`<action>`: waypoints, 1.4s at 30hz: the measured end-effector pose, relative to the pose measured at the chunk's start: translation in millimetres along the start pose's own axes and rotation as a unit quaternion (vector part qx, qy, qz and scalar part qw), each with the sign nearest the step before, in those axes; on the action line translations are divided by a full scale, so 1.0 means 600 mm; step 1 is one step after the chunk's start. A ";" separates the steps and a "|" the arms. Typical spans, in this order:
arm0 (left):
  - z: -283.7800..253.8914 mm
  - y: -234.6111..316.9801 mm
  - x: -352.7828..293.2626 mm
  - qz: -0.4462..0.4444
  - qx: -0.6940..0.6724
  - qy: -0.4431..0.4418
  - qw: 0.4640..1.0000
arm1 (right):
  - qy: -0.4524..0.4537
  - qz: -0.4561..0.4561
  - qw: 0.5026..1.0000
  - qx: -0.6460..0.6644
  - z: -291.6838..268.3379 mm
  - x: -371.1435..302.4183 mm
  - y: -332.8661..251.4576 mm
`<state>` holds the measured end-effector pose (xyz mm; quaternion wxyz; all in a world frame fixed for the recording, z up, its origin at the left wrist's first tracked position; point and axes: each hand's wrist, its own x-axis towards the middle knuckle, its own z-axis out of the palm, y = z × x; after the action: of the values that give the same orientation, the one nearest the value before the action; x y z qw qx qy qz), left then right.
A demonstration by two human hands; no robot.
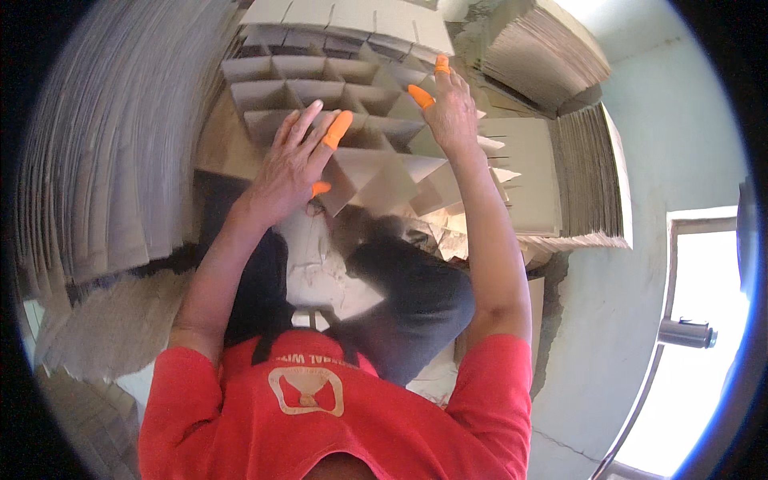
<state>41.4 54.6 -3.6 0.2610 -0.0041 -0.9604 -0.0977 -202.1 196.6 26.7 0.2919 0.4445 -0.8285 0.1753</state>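
Observation:
A grid of interlocked cardboard dividers (336, 88) stands in front of me, its strips crossing to form open cells. My left hand (292, 160) is over its near left part, fingers stretched and apart, with orange finger covers on thumb and forefinger. At the far right side of the grid is my right hand (453, 112), its orange-covered thumb and forefinger spread apart. Neither hand shows anything gripped; whether the fingertips touch the strips I cannot tell. Beyond the grid lies a pale slotted cardboard strip (392, 18).
A tall stack of cardboard sheets (120, 144) rises on the left. More stacks stand at far right (544, 56) and at right (592, 176), near a pale wall (680, 136). A bright window (696, 320) is at the right edge. My dark-trousered legs (408, 296) are below the grid.

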 end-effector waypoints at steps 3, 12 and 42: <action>0.018 -0.019 0.039 -0.009 0.012 -0.043 0.999 | -0.037 0.039 0.998 -0.039 0.035 0.007 0.067; 0.058 -0.136 0.140 0.056 -0.036 -0.169 0.983 | -0.234 -0.054 0.956 0.169 -0.046 -0.083 -0.009; -0.496 0.024 0.454 0.045 0.435 0.173 0.883 | -0.091 0.402 0.888 -0.205 -0.215 -0.317 0.406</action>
<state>-44.3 0.4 387.2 0.4024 0.0834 -0.8449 0.3424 -281.2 520.7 -3.4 0.2046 0.0176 -0.9766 0.0632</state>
